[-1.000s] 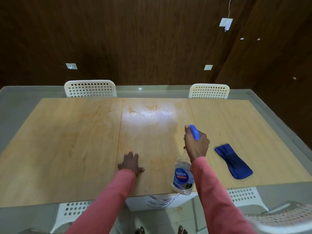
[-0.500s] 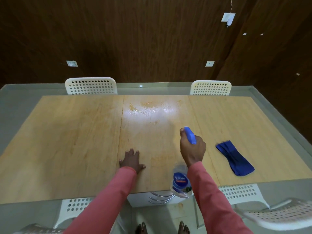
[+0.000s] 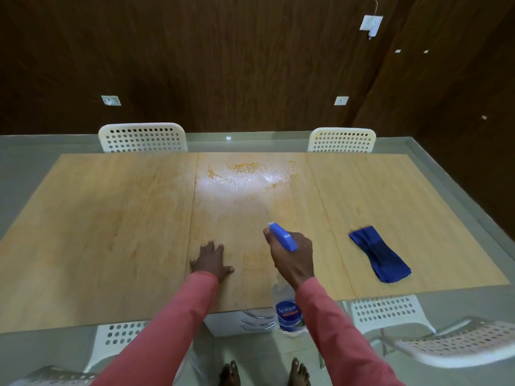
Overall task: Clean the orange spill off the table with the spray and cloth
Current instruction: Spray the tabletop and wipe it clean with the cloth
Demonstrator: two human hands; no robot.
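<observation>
An orange spill glistens wet on the middle panel of the wooden table, toward its far edge. My right hand grips a clear spray bottle with a blue label by its blue trigger head, nozzle aimed at the spill. The bottle's body hangs below my wrist over the table's near edge. My left hand rests flat on the tabletop, fingers spread. A folded blue cloth lies on the right panel, apart from both hands.
Two white perforated chairs stand at the far side. More white chairs sit at the near edge, one at lower right. A white drawer unit is under the table. My bare feet show below.
The wet, speckled patch over the spill has spread wider. My right hand with the bottle has shifted slightly left and nearer. My left hand stays flat in place.
</observation>
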